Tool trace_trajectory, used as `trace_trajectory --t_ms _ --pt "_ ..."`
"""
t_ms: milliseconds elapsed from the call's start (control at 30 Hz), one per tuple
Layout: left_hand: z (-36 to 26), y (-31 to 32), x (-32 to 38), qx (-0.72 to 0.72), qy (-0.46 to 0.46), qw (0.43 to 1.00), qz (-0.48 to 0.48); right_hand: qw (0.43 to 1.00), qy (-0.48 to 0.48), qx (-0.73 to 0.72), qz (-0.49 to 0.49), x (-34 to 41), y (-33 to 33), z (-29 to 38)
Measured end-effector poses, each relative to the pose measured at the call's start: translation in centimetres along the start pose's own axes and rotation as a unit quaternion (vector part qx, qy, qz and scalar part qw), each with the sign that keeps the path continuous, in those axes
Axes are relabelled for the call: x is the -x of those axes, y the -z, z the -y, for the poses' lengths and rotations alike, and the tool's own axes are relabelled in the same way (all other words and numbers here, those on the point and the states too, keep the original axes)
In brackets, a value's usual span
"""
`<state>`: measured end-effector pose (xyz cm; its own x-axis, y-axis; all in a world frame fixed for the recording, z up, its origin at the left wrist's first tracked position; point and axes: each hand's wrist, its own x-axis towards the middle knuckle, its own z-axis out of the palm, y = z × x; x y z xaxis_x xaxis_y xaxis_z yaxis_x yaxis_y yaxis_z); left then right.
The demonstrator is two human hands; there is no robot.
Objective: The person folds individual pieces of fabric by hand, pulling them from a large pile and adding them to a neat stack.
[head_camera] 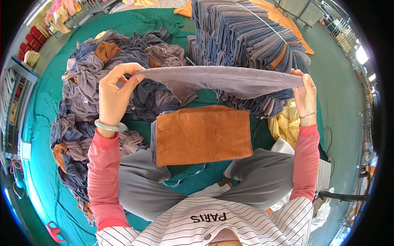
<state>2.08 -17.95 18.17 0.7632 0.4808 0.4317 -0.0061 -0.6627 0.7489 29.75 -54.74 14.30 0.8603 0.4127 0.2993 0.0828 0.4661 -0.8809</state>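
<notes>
A grey-mauve towel (pixel 221 78) is stretched between my hands, its upper edge nearly straight and its lower part hanging loose. My left hand (pixel 118 89) pinches one corner between thumb and fingers. At the other end, my right hand (pixel 304 97) grips the opposite corner. Below it, in front of my crossed legs, lies a flat stack of folded towels topped by an orange-brown towel (pixel 203 135). A bluish-grey edge shows at that stack's left side. Beyond my left hand spreads a heap of crumpled towels (pixel 89 72) in grey, blue and brown.
Folded towels (pixel 246 33) stand in tall, tightly packed rows ahead, with a white cord (pixel 264 23) across them. Yellow cloth (pixel 284 123) lies by my right forearm. Green sheeting (pixel 46 107) covers the floor under everything. A wheeled cart (pixel 303 12) stands at the far right.
</notes>
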Motion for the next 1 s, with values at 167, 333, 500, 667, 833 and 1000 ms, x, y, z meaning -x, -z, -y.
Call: trace_trajectory --t_ms 167,333,500,667,833,1000 --pt "-0.6 1.6 0.9 0.200 -0.106 0.969 0.102 0.998 -0.017 -0.052 0.028 2.3 -0.9 2.3" --pt "-0.7 4.9 3.5 0.338 -0.130 0.836 0.413 0.932 -0.050 -0.013 0.357 6.3 -0.1 4.6" --pt "2.6 3.3 6.9 0.397 0.094 0.745 0.527 0.893 -0.223 0.107 0.376 8.8 0.1 1.7" --pt "6.7 -2.4 5.5 0.324 0.269 0.886 0.192 0.951 -0.305 0.034 0.030 7.1 0.7 -5.0" --pt "6.8 -6.0 7.7 -0.145 -0.131 0.951 0.241 0.841 -0.528 0.120 -0.007 9.2 0.8 -9.0" --pt "6.2 -7.1 8.2 -0.236 -0.203 0.929 0.200 0.888 -0.457 -0.005 -0.050 9.1 2.4 -10.5"
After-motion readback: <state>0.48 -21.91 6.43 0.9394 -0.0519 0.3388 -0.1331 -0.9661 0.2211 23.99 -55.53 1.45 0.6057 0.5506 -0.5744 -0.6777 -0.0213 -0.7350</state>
